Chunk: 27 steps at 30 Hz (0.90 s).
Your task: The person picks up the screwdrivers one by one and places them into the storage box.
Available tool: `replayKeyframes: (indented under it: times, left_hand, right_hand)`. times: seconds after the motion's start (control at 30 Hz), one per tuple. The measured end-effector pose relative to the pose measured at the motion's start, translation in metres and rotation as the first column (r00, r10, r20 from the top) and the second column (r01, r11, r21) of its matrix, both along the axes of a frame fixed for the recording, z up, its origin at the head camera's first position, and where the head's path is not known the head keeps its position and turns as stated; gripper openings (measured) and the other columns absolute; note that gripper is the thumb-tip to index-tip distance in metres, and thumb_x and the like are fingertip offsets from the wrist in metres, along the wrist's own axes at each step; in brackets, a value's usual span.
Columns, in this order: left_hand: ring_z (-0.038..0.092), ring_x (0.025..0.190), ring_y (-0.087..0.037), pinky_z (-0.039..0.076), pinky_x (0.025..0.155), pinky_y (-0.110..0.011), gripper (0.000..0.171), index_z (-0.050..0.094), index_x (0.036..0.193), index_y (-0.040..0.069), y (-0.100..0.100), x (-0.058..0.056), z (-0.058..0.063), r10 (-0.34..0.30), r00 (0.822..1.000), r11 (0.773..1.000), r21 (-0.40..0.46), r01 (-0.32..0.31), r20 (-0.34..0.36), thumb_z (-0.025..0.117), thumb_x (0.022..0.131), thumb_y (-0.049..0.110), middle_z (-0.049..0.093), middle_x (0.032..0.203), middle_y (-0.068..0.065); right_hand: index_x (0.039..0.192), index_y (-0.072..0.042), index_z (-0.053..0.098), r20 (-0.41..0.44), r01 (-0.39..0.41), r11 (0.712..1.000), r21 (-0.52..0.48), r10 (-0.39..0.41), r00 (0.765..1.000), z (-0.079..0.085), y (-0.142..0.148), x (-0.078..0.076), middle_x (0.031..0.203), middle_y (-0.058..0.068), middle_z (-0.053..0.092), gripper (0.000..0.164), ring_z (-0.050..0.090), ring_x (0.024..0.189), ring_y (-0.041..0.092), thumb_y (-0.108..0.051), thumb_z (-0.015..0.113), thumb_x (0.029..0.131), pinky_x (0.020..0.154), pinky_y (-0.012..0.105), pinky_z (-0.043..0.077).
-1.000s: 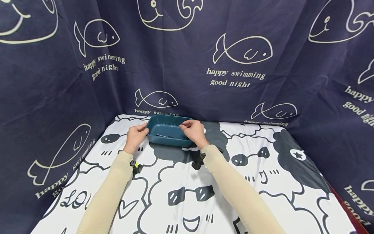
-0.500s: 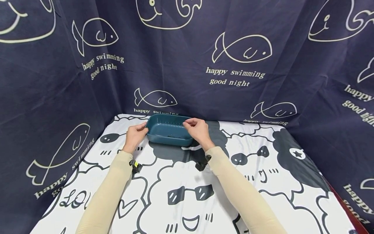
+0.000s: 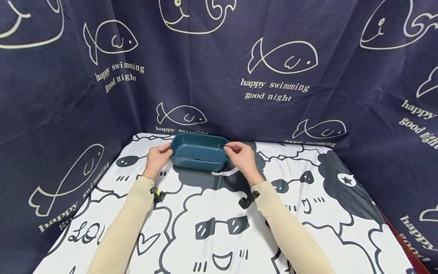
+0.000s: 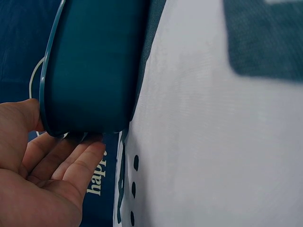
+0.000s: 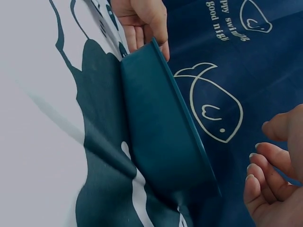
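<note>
A dark teal oblong plastic basin (image 3: 199, 164) sits at the far side of the table, its opening upward. Inside it, a small dark sliver shows just above the front wall. My left hand (image 3: 157, 160) holds the basin's left end; in the left wrist view the thumb is at the rim and the fingers lie against the outside of the end wall. My right hand (image 3: 242, 156) is by the basin's right end. In the right wrist view, that hand (image 5: 277, 170) is apart from the basin wall (image 5: 161, 127), its fingers loosely bent with nothing between them.
A white tablecloth (image 3: 222, 205) with black cartoon sheep print covers the table. Dark blue curtains (image 3: 219, 68) with fish drawings stand close behind the basin and along both sides. Black wrist cameras (image 3: 247, 201) are strapped to the wrists.
My right hand has moved right, from over the basin's inside to beside its right end. The dark thin shape in the basin shows less than before. The left hand has stayed at the left end.
</note>
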<state>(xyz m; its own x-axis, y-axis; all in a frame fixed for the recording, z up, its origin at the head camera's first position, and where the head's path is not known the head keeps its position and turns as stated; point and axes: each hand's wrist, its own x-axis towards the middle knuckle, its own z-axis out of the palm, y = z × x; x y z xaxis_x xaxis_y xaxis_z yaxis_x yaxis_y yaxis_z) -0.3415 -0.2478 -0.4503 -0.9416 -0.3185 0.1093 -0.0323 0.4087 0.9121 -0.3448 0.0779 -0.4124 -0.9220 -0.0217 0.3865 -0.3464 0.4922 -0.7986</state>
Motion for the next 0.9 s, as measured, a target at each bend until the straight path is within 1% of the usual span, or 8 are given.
replayKeyframes:
  times: [0.1,0.23,0.43,0.57,0.7,0.9]
  left_hand:
    - [0.060,0.134,-0.026,0.044,0.115,-0.040,0.048,0.065,0.140,0.013,0.000,0.001,0.002,0.003,1.000,1.000,-0.006,-0.003,-0.001,0.064,0.093,0.021,0.070,0.133,-0.011]
    - [0.060,0.133,-0.026,0.043,0.116,-0.040,0.048,0.065,0.140,0.013,-0.001,0.001,0.002,0.011,1.000,1.000,-0.012,-0.011,0.000,0.064,0.093,0.021,0.070,0.133,-0.011]
    - [0.059,0.134,-0.026,0.044,0.115,-0.040,0.049,0.065,0.140,0.013,-0.001,0.002,0.002,0.000,1.000,1.000,-0.014,0.000,0.000,0.064,0.092,0.022,0.069,0.134,-0.011]
    - [0.059,0.135,-0.026,0.043,0.116,-0.041,0.049,0.065,0.140,0.013,-0.002,0.002,0.001,0.000,1.000,1.000,-0.010,0.000,-0.003,0.064,0.092,0.022,0.069,0.135,-0.011]
    - [0.059,0.135,-0.026,0.043,0.116,-0.041,0.048,0.066,0.140,0.014,-0.002,0.002,0.002,0.002,1.000,1.000,-0.009,-0.003,-0.013,0.064,0.093,0.022,0.069,0.135,-0.011]
    - [0.059,0.134,-0.026,0.045,0.114,-0.041,0.048,0.066,0.139,0.013,-0.002,0.003,0.002,-0.005,1.000,1.000,-0.007,0.005,-0.023,0.064,0.092,0.020,0.069,0.134,-0.012]
  right_hand:
    - [0.108,-0.016,0.080,-0.005,-0.008,1.000,-0.017,0.008,1.000,0.001,0.009,0.003,0.091,0.004,0.077,0.021,0.070,0.083,0.017,-0.030,0.076,0.093,0.071,0.024,0.052]
    - [0.108,-0.013,0.080,-0.020,-0.021,0.999,-0.028,0.020,1.000,0.000,0.022,0.006,0.091,0.006,0.076,0.022,0.069,0.082,0.017,-0.028,0.076,0.093,0.070,0.021,0.052]
    - [0.107,-0.011,0.081,-0.025,-0.006,0.999,-0.038,0.005,1.000,-0.004,0.044,0.008,0.090,0.007,0.077,0.020,0.067,0.079,0.012,-0.025,0.077,0.093,0.070,0.018,0.050]
    - [0.107,-0.010,0.081,-0.021,-0.005,0.999,-0.033,0.004,1.000,-0.006,0.055,0.008,0.091,0.007,0.078,0.022,0.067,0.077,0.009,-0.026,0.077,0.093,0.069,0.017,0.050]
    - [0.108,-0.012,0.080,0.007,-0.001,1.000,-0.023,0.001,1.000,-0.008,0.065,0.007,0.093,0.007,0.078,0.023,0.066,0.079,0.008,-0.028,0.077,0.093,0.071,0.017,0.050]
    - [0.109,-0.013,0.080,0.088,0.016,1.000,-0.002,-0.015,0.996,-0.016,0.083,0.009,0.095,0.006,0.078,0.024,0.067,0.081,0.007,-0.030,0.077,0.093,0.071,0.016,0.050]
